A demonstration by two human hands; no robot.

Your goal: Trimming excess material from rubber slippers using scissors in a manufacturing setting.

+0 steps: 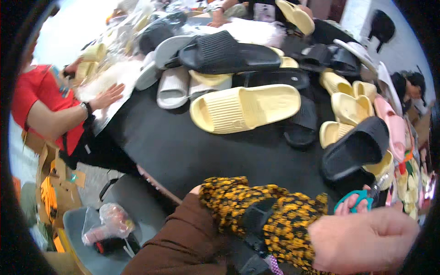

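Black worktop (183,151) with many foam slippers, and a fuzzy slipper held close to the person.

Largest is the heap of slippers, with one pale yellow slipper (245,108) on top. Nearer, the yellow-and-black fuzzy slipper (270,213) lies across the lower edge; it looks soft and light, and is best gripped at its black strap. The left hand (196,189) is mostly hidden under it, grip unclear. The right hand (362,238) closes its fingers (341,208) around small teal-handled scissors (360,198).
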